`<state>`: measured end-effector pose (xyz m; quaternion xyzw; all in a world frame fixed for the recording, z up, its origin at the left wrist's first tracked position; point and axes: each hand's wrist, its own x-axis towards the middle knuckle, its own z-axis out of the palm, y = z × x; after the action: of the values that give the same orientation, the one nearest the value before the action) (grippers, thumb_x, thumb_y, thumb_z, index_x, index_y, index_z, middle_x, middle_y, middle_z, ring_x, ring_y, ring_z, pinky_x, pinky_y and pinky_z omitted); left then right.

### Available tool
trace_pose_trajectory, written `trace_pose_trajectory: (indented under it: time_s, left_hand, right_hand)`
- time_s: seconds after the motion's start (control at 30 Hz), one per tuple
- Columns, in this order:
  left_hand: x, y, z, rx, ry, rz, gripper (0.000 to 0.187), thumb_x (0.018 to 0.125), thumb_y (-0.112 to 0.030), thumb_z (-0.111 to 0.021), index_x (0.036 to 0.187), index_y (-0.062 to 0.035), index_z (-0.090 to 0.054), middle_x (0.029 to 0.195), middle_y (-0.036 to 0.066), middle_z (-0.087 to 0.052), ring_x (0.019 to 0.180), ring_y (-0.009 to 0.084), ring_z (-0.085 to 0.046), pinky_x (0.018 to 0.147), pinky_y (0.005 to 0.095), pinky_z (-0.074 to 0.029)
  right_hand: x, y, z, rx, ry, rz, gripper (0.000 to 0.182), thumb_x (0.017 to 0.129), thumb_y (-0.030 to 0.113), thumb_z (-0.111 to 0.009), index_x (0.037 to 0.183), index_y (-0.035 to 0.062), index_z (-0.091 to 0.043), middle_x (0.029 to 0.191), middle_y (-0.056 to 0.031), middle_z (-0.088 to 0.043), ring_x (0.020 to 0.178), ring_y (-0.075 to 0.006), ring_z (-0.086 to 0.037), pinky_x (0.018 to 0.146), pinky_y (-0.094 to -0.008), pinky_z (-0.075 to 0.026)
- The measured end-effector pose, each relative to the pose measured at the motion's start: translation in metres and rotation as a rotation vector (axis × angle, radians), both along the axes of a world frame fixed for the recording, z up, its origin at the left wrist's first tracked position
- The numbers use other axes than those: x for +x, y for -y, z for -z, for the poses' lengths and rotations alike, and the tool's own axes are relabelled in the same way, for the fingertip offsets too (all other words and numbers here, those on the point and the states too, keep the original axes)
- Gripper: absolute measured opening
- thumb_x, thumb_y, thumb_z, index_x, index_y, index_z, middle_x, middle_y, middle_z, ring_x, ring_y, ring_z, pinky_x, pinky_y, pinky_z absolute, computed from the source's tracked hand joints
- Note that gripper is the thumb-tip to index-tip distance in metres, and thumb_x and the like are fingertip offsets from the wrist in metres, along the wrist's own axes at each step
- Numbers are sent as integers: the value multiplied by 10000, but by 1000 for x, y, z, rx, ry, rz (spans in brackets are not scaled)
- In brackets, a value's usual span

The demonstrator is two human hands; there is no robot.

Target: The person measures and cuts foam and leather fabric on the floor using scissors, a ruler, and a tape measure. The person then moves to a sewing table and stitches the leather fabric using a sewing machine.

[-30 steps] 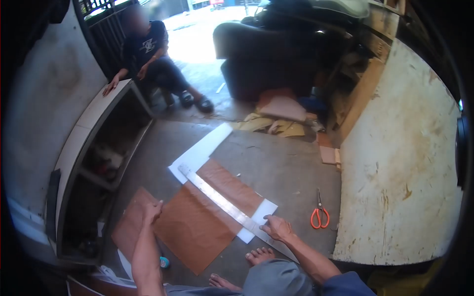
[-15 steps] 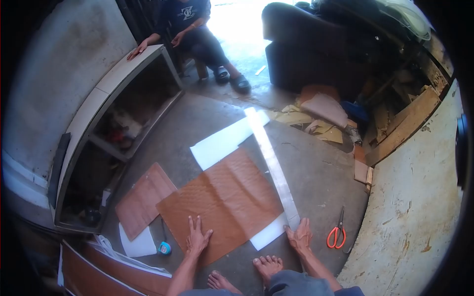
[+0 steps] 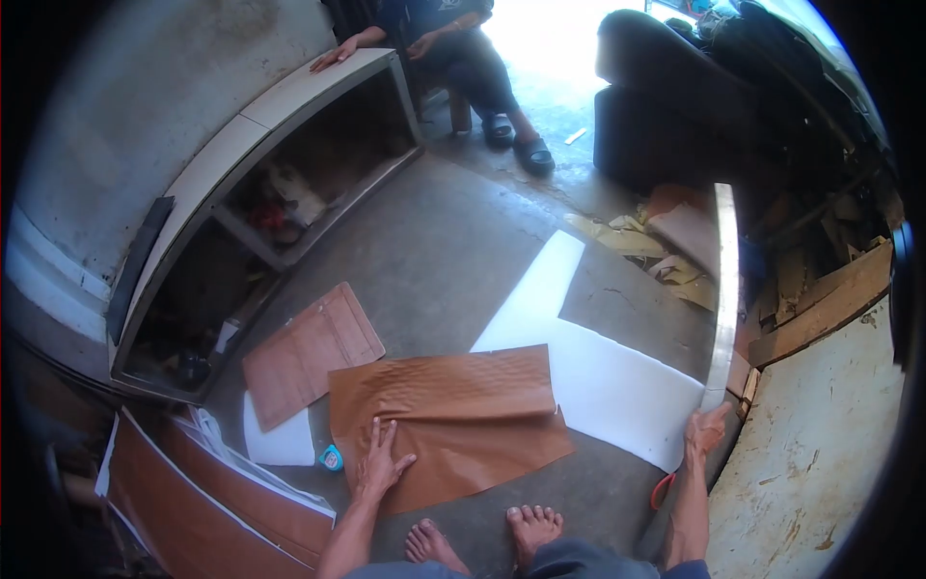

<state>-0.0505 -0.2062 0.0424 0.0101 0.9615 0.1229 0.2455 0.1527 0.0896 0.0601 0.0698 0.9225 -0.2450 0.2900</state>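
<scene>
My left hand (image 3: pixel 383 465) lies with fingers spread on a brown quilted sheet (image 3: pixel 463 386), which is folded and wrinkled across its middle. At the right, my right hand (image 3: pixel 709 429) is closed round the lower end of a long metal straightedge (image 3: pixel 725 289), which points away from me. White sheet material (image 3: pixel 617 381) shows on the floor beyond and right of the brown sheet. Only part of the orange handle of the scissors (image 3: pixel 661 490) shows, below the white sheet. A small blue tape measure (image 3: pixel 332 457) sits left of my left hand.
A stiff brown panel (image 3: pixel 313 352) lies at the left over a white piece (image 3: pixel 280 436). Long brown panels (image 3: pixel 212 502) are at the lower left. Behind are a cabinet (image 3: pixel 258 120), a seated person (image 3: pixel 468 58), a dark sofa (image 3: pixel 675 106) and scraps (image 3: pixel 627 236). A pale board (image 3: pixel 801 454) stands right.
My right hand has moved right with the straightedge. The brown sheet's far part has folded toward me, exposing more white material, which now covers most of the scissors. The view has shifted.
</scene>
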Motion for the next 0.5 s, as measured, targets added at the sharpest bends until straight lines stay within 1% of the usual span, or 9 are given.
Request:
trace_pose_trajectory:
  time_s: [0.03,0.13,0.17,0.2,0.27,0.3,0.37,0.43,0.5]
  left_hand:
    - [6,9,1,3,2,-11,944,838,-569,-738,1600,-240,-286,1700,120,-89,1383,465,-444,1060,567,-466]
    - [24,33,18,-7,-112,-45,899,840,-487,-768,1572,-185,-343,1693,124,-114,1384,442,-448,1055,555,-460]
    - [21,18,-14,-14,-96,-88,729,878,-430,-731,1485,-118,-474,1605,185,-321,1407,425,-416,1068,547,-443]
    - [8,11,-18,-14,-94,-83,729,878,-430,-731,1485,-118,-474,1605,185,-321,1407,425,-416,1068,547,-443]
    - [-9,-5,-28,12,-30,-126,552,914,-370,-673,1383,-94,-580,1460,190,-510,1306,432,-521,1025,553,-471]
    - [-16,-24,-33,118,-170,-129,438,935,-321,-621,1303,-83,-639,1321,176,-613,1180,436,-609,976,557,-498]
    - [-40,-47,-5,311,-321,35,509,942,-356,-608,1385,-105,-584,1440,175,-542,1128,462,-637,962,562,-510]
    - [-72,-84,-3,156,-168,176,617,945,-407,-594,1489,-138,-477,1588,165,-384,1152,486,-622,962,571,-513]
    - [-101,-112,8,88,-95,201,713,944,-445,-588,1559,-159,-365,1666,179,-204,1153,499,-622,960,589,-511]
  right_hand:
    - [5,10,-7,-13,47,-78,651,778,238,-747,1324,80,-429,1362,-215,-498,1289,-459,-438,1060,-591,-327]
    - [6,7,-9,14,77,-127,744,775,253,-755,1424,121,-416,1537,-166,-428,1451,-426,-348,1160,-595,-255]
    - [11,10,-2,29,34,-115,727,787,253,-744,1424,118,-419,1533,-165,-434,1450,-426,-351,1159,-592,-258]
    - [14,12,5,29,35,-110,727,787,253,-744,1424,118,-419,1533,-165,-434,1450,-426,-351,1159,-592,-258]
    - [11,11,3,60,129,-129,563,931,240,-564,1465,184,-395,1583,-100,-396,1478,-383,-329,1174,-588,-236]
    - [9,10,1,72,162,-142,514,979,235,-504,1479,205,-387,1599,-79,-384,1487,-369,-322,1179,-586,-229]
    - [1,12,-6,69,224,-152,492,1000,242,-469,1484,210,-383,1611,-78,-369,1493,-380,-310,1184,-585,-224]
    - [3,12,-9,79,201,-158,467,1044,309,-363,1494,184,-362,1623,-81,-357,1493,-394,-306,1194,-564,-215]
    - [-3,-3,-1,101,60,-149,461,987,319,-456,1418,155,-433,1513,-142,-470,1427,-390,-392,1164,-578,-258]
